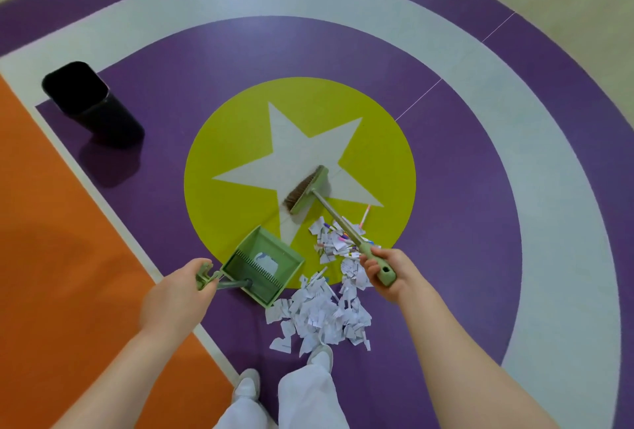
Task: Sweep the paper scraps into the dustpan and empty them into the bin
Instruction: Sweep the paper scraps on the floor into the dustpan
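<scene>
Floor: we stand on a smooth vinyl floor (446, 161) of purple and pale grey rings, an orange field to our left, and a lime-green disc (223, 168) bearing a pale grey star (302, 157).
Bin: a black plastic waste bin with rounded corners (85, 99) stands on the purple, well apart from the scraps, far left.
Scraps: a heap of torn white paper scraps (326, 315), some with coloured marks, lies at our feet across the disc's near edge, just beside the dustpan's right side.
Broom: a sage-green plastic broom with brown bristles and a metal shaft (307, 190); its head rests on the star, beyond the scraps.
Dustpan: a sage-green plastic dustpan with a comb-toothed edge (264, 265), a pale scrap inside.
Right hand: our right hand (384, 271) curls round the broom's grip.
Left hand: our left hand (182, 288) grips the dustpan's handle end.
Shoes: white shoes (247, 384) below white trouser legs.
Writing: we can read none; marks on the scraps are too small.
</scene>
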